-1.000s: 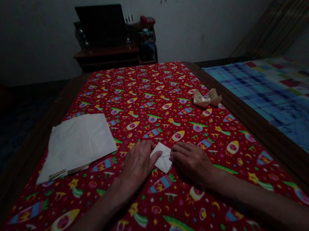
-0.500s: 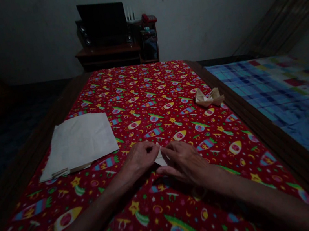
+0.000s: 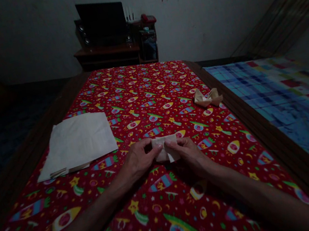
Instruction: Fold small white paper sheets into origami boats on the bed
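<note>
A small folded piece of white paper (image 3: 165, 148) is held up just above the red patterned cloth (image 3: 150, 92) in the middle of the view. My left hand (image 3: 137, 162) pinches its left side with thumb and fingers. My right hand (image 3: 190, 156) pinches its right side the same way. A lower flap of the paper hangs down between the two hands.
A stack of white paper sheets (image 3: 77, 143) lies on the cloth to the left. A finished folded paper figure (image 3: 207, 97) sits near the cloth's right edge. A blue checked mat (image 3: 283, 100) lies to the right. A dark cabinet with a screen (image 3: 112, 35) stands against the far wall.
The folded paper lay flat under both hands one second ago. Both hands have since picked it up and now hold it between them, turned so a wider face shows.
</note>
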A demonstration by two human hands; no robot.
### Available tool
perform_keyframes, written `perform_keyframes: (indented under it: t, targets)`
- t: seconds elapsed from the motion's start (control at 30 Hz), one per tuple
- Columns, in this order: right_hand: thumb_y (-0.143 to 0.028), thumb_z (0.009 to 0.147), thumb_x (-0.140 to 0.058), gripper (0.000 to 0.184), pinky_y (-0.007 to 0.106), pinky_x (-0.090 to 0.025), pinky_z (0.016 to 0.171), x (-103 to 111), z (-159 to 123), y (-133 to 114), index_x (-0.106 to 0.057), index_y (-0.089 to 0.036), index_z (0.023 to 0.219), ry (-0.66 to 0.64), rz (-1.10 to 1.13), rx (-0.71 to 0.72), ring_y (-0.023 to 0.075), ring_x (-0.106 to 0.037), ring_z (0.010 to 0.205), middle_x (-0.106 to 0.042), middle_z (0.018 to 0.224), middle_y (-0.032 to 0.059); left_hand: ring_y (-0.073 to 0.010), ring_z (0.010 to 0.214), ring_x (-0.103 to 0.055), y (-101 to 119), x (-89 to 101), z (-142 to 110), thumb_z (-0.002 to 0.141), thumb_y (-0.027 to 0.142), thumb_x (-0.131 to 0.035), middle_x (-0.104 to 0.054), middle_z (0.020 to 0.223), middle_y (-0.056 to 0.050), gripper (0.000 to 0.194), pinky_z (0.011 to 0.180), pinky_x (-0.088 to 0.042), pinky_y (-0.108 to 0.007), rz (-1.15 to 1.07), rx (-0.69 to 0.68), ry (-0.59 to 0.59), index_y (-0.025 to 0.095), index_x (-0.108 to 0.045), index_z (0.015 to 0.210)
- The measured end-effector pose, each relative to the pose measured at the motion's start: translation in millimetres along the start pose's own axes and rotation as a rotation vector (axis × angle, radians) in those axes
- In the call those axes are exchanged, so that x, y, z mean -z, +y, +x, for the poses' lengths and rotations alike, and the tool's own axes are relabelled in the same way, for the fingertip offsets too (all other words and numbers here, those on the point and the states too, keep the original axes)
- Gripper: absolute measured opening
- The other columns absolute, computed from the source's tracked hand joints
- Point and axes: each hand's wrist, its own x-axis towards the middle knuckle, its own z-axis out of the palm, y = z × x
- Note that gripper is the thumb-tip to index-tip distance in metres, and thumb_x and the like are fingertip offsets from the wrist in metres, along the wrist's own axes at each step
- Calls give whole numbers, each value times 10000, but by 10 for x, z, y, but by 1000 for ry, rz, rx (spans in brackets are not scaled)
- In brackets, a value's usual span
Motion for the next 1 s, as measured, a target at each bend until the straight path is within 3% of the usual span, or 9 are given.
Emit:
perform_keyframes:
  t: [0.13,0.23,0.33,0.4,0.5,0.63,0.73,0.87,1.0]
  targets:
    - [-435,703,-661,300,265,-459,576,86,99,62,-675,-151,797,49,-164,104,141,-568,594,-640,671,14,-175,662,-607,-23,96,11,774,393,-528,-681,737,-18,297,571,-429,-240,97,41,-128,142,-680,822]
    - [-320,778,-616,183,266,-454,631,193,107,31,-659,-167,869,98,-545,362,144,-568,690,-631,777,29,-169,617,-574,-57,149,30,787,363,-526,-635,654,-13,247,521,-355,-235,396,-36,-223,164,-652,713]
    - [-225,828,-570,84,268,-439,693,257,59,21,-631,-170,842,-46,-869,601,148,-544,783,-595,843,43,-176,681,-564,-101,125,2,796,319,-559,-615,732,-19,148,577,-364,-254,596,-174,-106,177,-603,796]
    - [-204,852,-540,82,265,-432,690,269,33,53,-608,-164,829,-142,-969,664,146,-525,777,-577,848,51,-180,739,-558,-128,87,-56,807,285,-576,-600,824,-27,163,631,-393,-268,606,-248,-1,175,-552,925]
    - [-222,879,-514,102,268,-430,686,274,23,123,-595,-166,855,-176,-1042,683,151,-510,781,-565,878,64,-172,780,-545,-163,52,-179,865,247,-533,-571,872,-32,127,675,-418,-278,550,-340,23,171,-507,964]
    - [-238,911,-460,180,289,-433,710,286,2,130,-600,-195,1014,-242,-1092,731,173,-503,842,-551,947,82,-157,848,-532,-205,79,-298,926,214,-450,-571,881,-33,124,770,-427,-281,438,-493,-147,168,-552,873]
    - [-220,906,-455,232,321,-430,756,288,-32,74,-583,-224,1098,-317,-1148,744,196,-490,915,-528,1032,96,-156,874,-520,-235,115,-307,928,195,-446,-574,909,-42,150,783,-425,-279,398,-554,-198,168,-593,909]
    - [-202,901,-456,179,321,-431,804,298,-31,27,-580,-198,1030,-344,-1082,699,191,-488,956,-520,1072,96,-168,898,-500,-234,147,-304,914,146,-444,-561,959,-38,222,791,-416,-298,463,-620,-276,231,-612,1033]
    - [-204,883,-507,120,305,-430,815,326,7,54,-550,-192,994,-319,-968,658,173,-499,944,-537,1046,71,-195,925,-483,-150,164,-372,894,145,-452,-537,1011,-41,263,808,-403,-346,622,-590,-341,263,-584,1089]
